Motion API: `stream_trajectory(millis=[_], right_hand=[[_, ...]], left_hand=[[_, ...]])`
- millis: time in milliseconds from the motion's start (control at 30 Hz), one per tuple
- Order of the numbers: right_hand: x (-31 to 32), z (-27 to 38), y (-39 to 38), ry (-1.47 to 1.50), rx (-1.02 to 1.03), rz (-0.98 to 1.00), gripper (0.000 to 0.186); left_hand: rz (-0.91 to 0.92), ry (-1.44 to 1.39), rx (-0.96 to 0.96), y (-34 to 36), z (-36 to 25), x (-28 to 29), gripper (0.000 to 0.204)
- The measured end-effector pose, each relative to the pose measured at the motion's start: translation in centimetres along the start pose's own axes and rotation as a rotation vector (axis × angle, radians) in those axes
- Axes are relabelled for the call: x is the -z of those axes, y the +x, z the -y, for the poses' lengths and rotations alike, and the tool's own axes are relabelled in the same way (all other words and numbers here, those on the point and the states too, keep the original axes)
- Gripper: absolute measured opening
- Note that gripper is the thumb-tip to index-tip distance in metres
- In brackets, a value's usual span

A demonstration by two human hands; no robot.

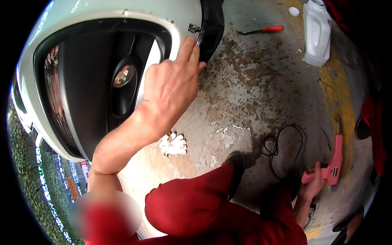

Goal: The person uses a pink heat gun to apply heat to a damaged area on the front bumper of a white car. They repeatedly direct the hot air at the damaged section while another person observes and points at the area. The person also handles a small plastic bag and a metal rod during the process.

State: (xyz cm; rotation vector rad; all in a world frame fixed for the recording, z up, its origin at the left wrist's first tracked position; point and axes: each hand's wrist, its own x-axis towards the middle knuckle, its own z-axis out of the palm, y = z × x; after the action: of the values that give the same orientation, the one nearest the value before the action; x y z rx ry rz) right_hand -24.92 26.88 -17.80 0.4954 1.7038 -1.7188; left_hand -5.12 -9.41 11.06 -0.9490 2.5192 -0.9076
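Observation:
I crouch beside a white car bumper (122, 12) with a black fog-lamp recess (122, 77). My left hand (171, 85) reaches up to the bumper's right edge, fingertips pressed on the cracked corner where it meets the black wheel-arch liner (212, 28). My right hand (312, 183) is low at the right, closed around the grip of a pink gun-shaped tool (334, 161) that points away from me over the floor. A black cord (281, 143) loops on the floor beside it.
A stained concrete floor (253, 90) lies below. On it are a white plastic jug (316, 34), its white cap (294, 11), a red-handled screwdriver (265, 30) and a white glove (173, 143). My red-trousered knee (192, 204) and black shoe (236, 161) fill the foreground.

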Motion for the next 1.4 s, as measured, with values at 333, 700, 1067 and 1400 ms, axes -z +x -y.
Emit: stream_trajectory(millis=[333, 700, 1067, 1400], right_hand=[[0.0, 1.2, 0.2, -0.069, 0.053, -0.011, 0.022], [0.7, -0.4, -0.2, -0.083, -0.049, 0.039, 0.02], [-1.3, 0.3, -3.2, -0.198, -0.056, 0.207, 0.015], [-4.3, 1.9, -2.3, -0.19, -0.107, 0.341, 0.017]], left_hand=[[-0.048, -0.081, 0.032, 0.1, 0.1, -0.4, 0.031], [0.51, -1.322, -0.294, -12.2, -6.6, -5.5, 0.05], [1.382, -2.644, 0.292, -22.6, -8.0, -4.6, 0.067], [0.933, -2.653, 0.49, -29.7, -7.7, -2.9, 0.053]])
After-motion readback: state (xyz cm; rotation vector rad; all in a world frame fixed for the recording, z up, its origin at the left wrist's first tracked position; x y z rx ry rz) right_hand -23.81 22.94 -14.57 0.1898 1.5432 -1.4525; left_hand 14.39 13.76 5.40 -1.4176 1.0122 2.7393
